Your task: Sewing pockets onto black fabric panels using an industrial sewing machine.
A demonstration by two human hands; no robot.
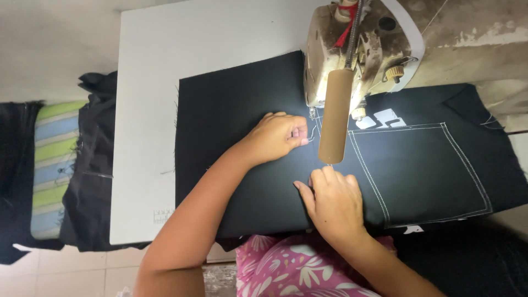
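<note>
Cloth dominates my view: black fabric spread flat over the right half of the white table, running under the sewing machine at the far edge. My left hand is curled, pinching fabric beside the needle; my right hand presses it down near the front edge. I judge it soft, light and easily creased, best held flat close to the white-stitched pocket. Left of the table hang dark garments; tiled floor below.

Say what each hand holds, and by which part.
Both the left hand and the right hand press the black fabric near the sewing machine; any pinched thread cannot be told.
</note>
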